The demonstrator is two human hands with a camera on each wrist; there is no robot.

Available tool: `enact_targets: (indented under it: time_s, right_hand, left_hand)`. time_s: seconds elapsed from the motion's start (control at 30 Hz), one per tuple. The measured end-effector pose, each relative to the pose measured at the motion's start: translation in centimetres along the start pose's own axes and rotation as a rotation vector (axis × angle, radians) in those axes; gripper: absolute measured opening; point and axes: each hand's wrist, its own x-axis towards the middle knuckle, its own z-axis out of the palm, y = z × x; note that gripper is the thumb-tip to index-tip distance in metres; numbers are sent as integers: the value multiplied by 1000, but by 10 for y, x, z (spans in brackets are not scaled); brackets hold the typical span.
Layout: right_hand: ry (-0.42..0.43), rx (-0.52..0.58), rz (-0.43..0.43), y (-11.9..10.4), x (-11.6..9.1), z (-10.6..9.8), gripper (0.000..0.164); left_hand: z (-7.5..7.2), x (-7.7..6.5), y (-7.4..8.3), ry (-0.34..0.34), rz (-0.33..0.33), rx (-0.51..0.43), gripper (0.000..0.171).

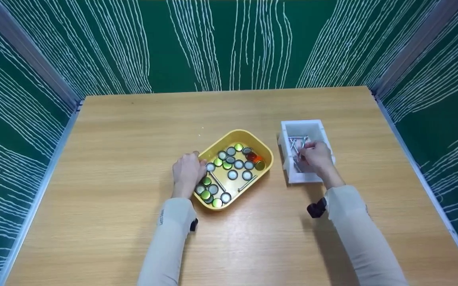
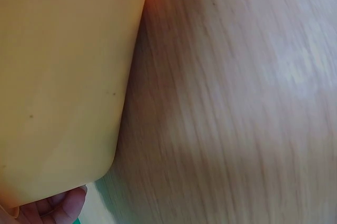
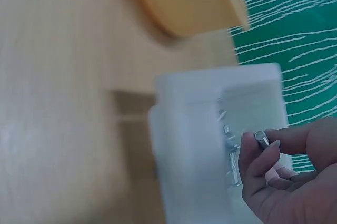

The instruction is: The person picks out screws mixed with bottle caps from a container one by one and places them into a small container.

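My left hand [image 1: 188,171] grips the left rim of a yellow tray [image 1: 235,136]; its curled fingers [image 2: 73,205] show at the tray's edge in the left wrist view. Inside the tray lie many bottle caps [image 1: 232,174], silver and green, and two long bolts [image 1: 218,182]. Over the white bin [image 3: 192,145], my right hand [image 1: 317,158] pinches a metal bolt [image 3: 261,139] between thumb and fingers. Several more bolts [image 1: 298,138] lie in the bin, partly hidden by that hand.
An orange-red translucent piece [image 1: 253,157] is among the caps at the tray's right end. Tray and bin stand apart on a wooden table [image 1: 141,131]. Green panels [image 1: 249,47] with white streaks rise behind and at both sides.
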Motion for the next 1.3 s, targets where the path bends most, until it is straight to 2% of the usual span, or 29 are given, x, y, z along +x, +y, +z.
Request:
enact_targets:
  time_s: [0.2,0.33,0.53,0.63,0.87,1.17,1.3]
  right_hand:
    - [28,-73,-36,9,2,6,20]
    - [35,-95,-38,13,3,8,18]
    - [24,-97,0,17,3,8,26]
    - [35,-136,-13,17,3,8,33]
    - [55,-306,-46,16,2,5,41]
    - [107,-378,-97,8,-2,-2,43]
    - [86,-385,-104,5,-5,-5,44]
  left_hand:
    - [1,0,0,24,4,19,32]
    - [1,0,1,5,-4,16,33]
    - [-1,0,1,-23,-7,-6,34]
    - [-1,0,1,-26,-4,-1,34]
    - [0,1,1,-28,-13,9,36]
    - [0,2,0,-11,-5,3,34]
    - [0,1,0,-16,-6,-4,33]
